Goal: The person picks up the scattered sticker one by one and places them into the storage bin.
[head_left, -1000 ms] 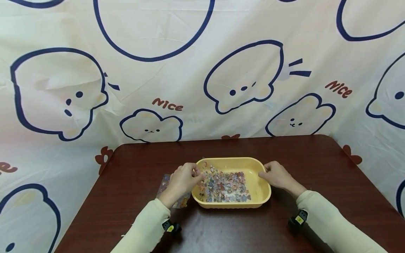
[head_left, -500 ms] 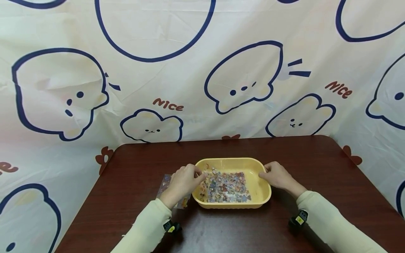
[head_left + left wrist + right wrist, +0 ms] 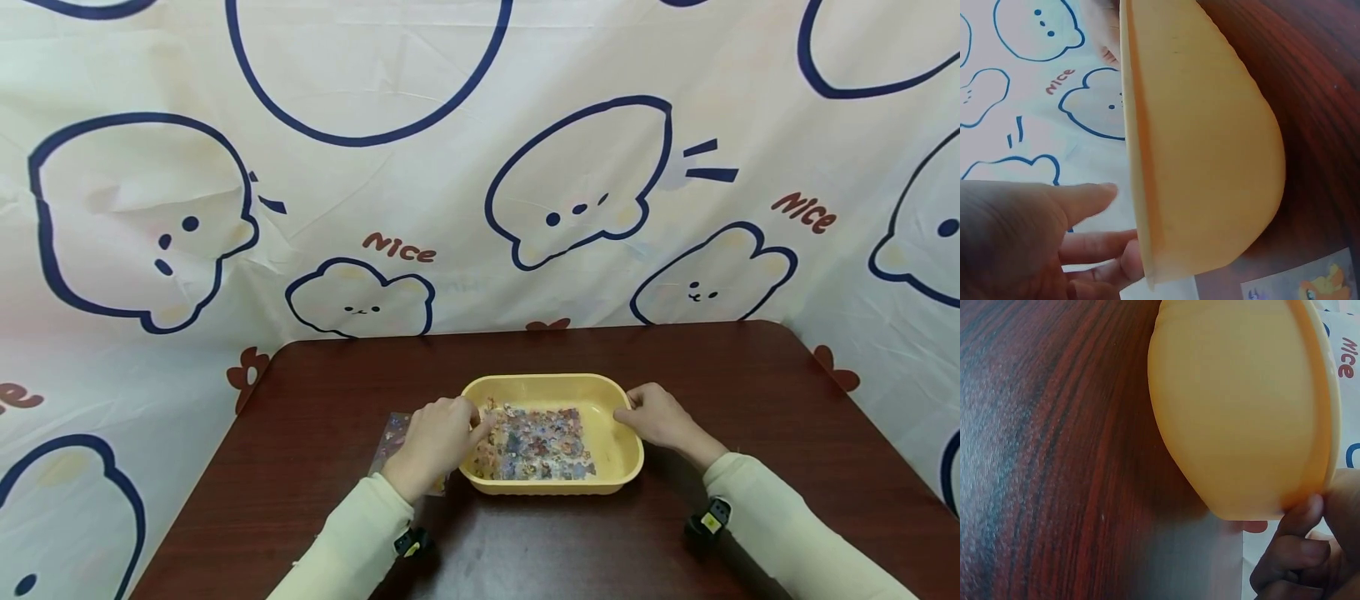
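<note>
A yellow oval tray (image 3: 618, 454) sits mid-table. Small multicoloured pieces (image 3: 543, 442), like jigsaw pieces, are spread over its left and middle floor. My left hand (image 3: 435, 437) is at the tray's left end, its thumb out over the pieces. In the left wrist view, the left thumb (image 3: 1088, 197) lies straight and apart from the rim, while the other fingers come right up to the rim and their tips are partly hidden. My right hand (image 3: 660, 417) grips the right end, thumb over the rim and fingers outside against the wall.
A glossy printed sheet (image 3: 393, 433) with a cartoon figure lies on the dark wooden table (image 3: 525, 550), partly under the left hand. A patterned white cloth (image 3: 465, 192) hangs behind the table. Each wrist wears a small black device (image 3: 708, 518).
My left hand has moved slightly right, further over the tray's edge. Loose pieces at the far left of the tray have shifted right and nearer. The right hand keeps its hold.
</note>
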`<state>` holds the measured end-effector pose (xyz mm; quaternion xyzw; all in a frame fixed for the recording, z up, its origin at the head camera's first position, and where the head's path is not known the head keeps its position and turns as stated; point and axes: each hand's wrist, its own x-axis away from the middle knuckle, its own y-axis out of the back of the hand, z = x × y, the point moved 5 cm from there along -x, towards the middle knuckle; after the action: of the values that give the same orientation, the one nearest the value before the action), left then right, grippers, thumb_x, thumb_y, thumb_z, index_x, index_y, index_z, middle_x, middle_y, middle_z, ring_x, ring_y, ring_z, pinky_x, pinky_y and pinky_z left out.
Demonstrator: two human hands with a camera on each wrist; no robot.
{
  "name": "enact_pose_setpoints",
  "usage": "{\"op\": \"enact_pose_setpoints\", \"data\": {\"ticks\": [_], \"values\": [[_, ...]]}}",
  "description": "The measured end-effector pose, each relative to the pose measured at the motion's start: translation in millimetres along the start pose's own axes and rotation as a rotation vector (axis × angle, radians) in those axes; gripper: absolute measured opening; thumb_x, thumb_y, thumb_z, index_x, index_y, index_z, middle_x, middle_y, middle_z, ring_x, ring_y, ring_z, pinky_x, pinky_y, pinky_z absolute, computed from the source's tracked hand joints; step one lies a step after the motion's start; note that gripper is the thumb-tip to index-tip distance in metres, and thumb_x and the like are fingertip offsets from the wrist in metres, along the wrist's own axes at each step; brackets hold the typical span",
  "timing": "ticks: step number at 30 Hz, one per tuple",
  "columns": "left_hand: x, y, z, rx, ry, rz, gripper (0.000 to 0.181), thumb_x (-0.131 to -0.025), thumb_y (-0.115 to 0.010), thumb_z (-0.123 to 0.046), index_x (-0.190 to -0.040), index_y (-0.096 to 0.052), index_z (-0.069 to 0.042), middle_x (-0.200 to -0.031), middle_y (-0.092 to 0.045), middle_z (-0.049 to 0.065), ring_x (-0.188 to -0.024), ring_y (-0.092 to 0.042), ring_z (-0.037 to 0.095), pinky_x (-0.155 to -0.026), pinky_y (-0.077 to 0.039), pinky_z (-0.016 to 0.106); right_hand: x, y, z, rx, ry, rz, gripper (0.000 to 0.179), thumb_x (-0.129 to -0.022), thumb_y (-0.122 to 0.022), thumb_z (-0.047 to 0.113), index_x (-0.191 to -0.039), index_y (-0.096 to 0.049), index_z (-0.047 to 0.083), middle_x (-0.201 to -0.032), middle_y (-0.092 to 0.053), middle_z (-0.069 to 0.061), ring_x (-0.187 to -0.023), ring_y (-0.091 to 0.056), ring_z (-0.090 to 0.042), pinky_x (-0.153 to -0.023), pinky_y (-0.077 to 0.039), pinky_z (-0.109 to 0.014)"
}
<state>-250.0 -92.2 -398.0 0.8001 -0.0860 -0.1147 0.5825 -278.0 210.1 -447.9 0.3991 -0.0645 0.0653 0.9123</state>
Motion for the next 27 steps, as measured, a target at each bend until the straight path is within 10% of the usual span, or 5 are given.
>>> {"op": "enact_pose_setpoints", "data": {"ticks": [27], "values": [[5.5, 21.4, 11.8, 0.091, 0.042, -0.122, 0.027, -0.095, -0.069, -0.04, -0.086, -0.071, -0.014, -0.061, -0.057, -0.005, -0.051, -0.049, 0.011, -0.046, -0.037, 0.028, 0.9, 0.0, 1.8, -0.006, 0.015, 0.016, 0.029, -0.091, -0.061, 0.012, -0.064, -0.05, 0.009, -0.06, -0.057, -0.002, -0.052, -0.057, -0.009, -0.05, -0.046, -0.024]]}}
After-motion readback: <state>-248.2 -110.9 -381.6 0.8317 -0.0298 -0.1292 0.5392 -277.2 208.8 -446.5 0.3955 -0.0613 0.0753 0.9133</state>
